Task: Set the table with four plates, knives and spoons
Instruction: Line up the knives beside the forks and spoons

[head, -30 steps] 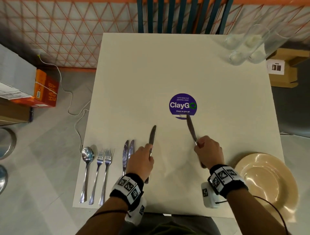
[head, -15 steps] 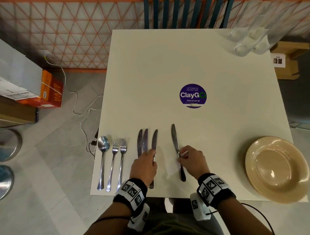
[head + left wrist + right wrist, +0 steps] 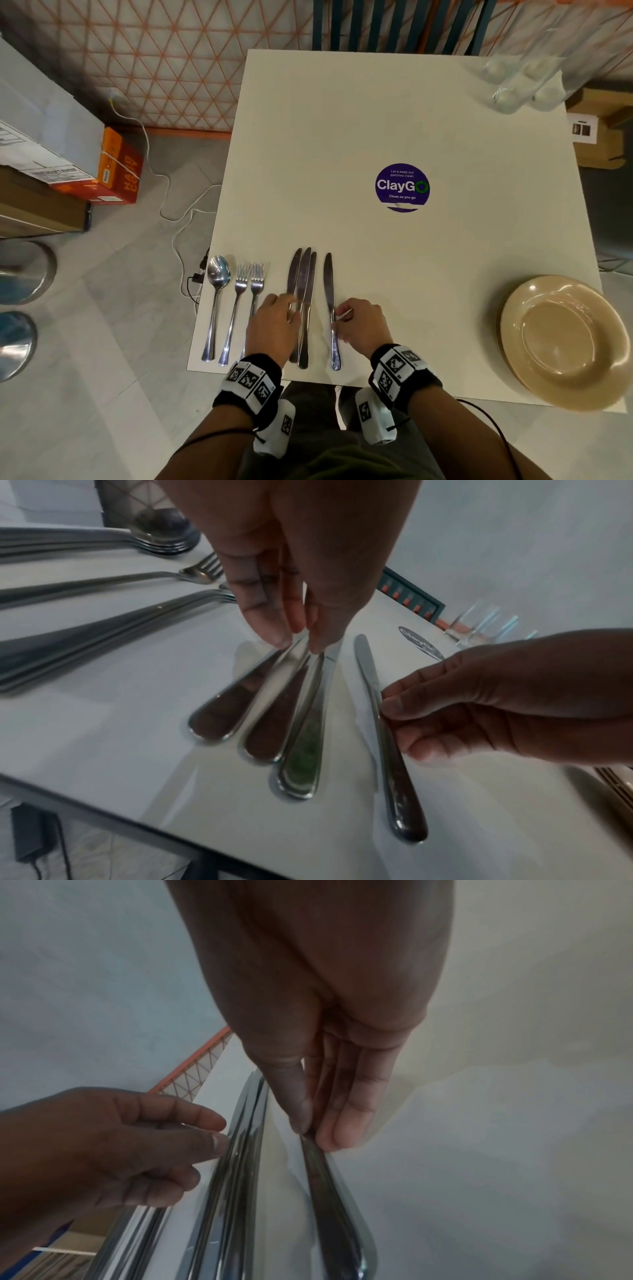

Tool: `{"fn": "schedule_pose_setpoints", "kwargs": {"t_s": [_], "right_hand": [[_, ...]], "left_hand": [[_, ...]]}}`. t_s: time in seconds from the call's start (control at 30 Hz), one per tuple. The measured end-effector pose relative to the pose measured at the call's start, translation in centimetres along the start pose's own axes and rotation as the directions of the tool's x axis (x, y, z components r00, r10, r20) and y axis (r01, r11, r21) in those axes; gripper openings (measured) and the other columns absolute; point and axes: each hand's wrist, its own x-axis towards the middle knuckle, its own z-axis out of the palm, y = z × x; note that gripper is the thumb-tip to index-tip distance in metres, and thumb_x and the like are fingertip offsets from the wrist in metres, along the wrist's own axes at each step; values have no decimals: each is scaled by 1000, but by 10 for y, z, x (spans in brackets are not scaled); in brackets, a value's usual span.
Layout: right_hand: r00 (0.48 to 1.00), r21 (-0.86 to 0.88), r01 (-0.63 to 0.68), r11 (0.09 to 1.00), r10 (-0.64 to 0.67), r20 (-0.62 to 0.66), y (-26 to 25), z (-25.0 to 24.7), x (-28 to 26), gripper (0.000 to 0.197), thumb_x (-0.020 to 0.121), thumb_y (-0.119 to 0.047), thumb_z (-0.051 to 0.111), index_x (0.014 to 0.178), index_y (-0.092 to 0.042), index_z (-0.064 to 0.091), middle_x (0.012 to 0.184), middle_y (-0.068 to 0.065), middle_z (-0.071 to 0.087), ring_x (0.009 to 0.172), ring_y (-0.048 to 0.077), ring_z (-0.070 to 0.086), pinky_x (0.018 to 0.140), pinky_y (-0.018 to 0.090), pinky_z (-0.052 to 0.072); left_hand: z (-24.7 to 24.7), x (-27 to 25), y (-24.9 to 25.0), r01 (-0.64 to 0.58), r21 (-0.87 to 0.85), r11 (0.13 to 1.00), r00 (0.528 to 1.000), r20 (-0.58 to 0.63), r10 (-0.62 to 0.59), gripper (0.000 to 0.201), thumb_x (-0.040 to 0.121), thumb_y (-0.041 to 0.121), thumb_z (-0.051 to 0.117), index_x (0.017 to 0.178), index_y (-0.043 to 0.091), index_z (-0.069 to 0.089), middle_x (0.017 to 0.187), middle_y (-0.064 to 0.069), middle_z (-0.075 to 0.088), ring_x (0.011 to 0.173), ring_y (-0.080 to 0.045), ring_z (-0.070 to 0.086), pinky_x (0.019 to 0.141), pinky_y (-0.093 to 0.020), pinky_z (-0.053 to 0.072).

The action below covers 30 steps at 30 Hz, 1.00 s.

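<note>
Table (image 3: 394, 113) fills your view, white, with the stacked tan plates (image 3: 561, 339) at its near right corner. Left of them, near the front edge, lie the spoons (image 3: 216, 301), the forks (image 3: 246, 301), and three knives (image 3: 301, 294) bunched together. Your left hand (image 3: 274, 325) pinches those knives at mid-handle, fingertips narrow. Your right hand (image 3: 359, 325) pinches a lone knife (image 3: 329, 284) just beside the bunch, thumb and fingers tight on its handle.

Round purple sticker (image 3: 401, 186) on the tabletop (image 3: 342, 137), reading "Let's keep our pantries clean", "ClayGO", "Clean as you go"; box lettering at left unreadable
</note>
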Motion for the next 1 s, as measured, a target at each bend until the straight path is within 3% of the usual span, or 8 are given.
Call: {"fn": "schedule_pose_setpoints", "kwargs": {"t_s": [0.17, 0.43, 0.57, 0.77, 1.0], "right_hand": [[1000, 52, -9, 999, 9, 4, -5, 10, -1, 20, 76, -10, 70, 74, -28, 60, 71, 3, 71, 58, 17, 65, 73, 36, 61], [999, 109, -33, 993, 33, 1, -11, 20, -1, 20, 69, -4, 65, 74, -23, 62, 68, 5, 72, 61, 23, 69, 71, 40, 62], [1000, 115, -24, 993, 22, 15, -12, 24, -1, 20, 71, -4, 67, 76, -22, 62, 70, 5, 72, 59, 20, 69, 71, 40, 62], [1000, 109, -2, 994, 0, 24, -10, 26, -2, 22, 74, -5, 69, 76, -25, 61, 72, 5, 73, 64, 21, 71, 74, 40, 62], [997, 119, -12, 993, 2, 83, -6, 16, 1, 15, 79, -10, 71, 91, -17, 66, 75, 7, 73, 66, 19, 70, 79, 42, 61]], "left_hand": [[0, -4, -9, 72, 22, 997, 997, 0, -72, 34, 96, 29, 54, 128, 18, 54, 119, -2, 59, 99, -16, 62, 79, -21, 40], [11, -7, -18, 82, 44, 996, 994, 63, -85, 29, 96, 28, 53, 124, 20, 55, 103, 2, 63, 85, -11, 56, 80, -25, 47], [10, -10, -18, 86, 21, 996, 993, 76, -87, 31, 95, 26, 54, 125, 21, 55, 106, 2, 64, 91, -13, 60, 83, -26, 47], [8, -12, -17, 93, -9, 996, 992, 88, -92, 32, 94, 26, 58, 126, 21, 55, 103, 2, 66, 81, -7, 58, 80, -22, 47], [-3, -8, -15, 113, -7, 994, 987, 112, -111, 35, 95, 29, 56, 129, 20, 54, 112, 0, 67, 95, -13, 64, 87, -26, 49]]}}
